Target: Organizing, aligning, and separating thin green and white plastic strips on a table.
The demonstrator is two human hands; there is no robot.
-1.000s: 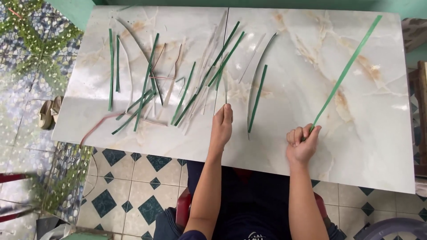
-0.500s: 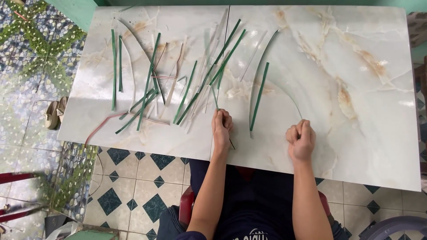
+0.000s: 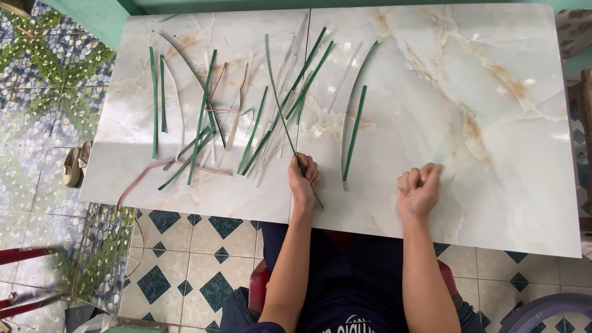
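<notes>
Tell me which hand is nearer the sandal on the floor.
Left. The left hand sits near the table's middle, closer to the sandal at far left; the right hand is farther right.

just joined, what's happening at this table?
A seated person works at a marble-look table strewn with long green leaf strips and pale slivers. The left hand is closed around one thin green strip that runs up and away across the table, its short end sticking out below the fist. The right hand is a closed fist near the table's front edge; whether it holds anything is not visible.
</notes>
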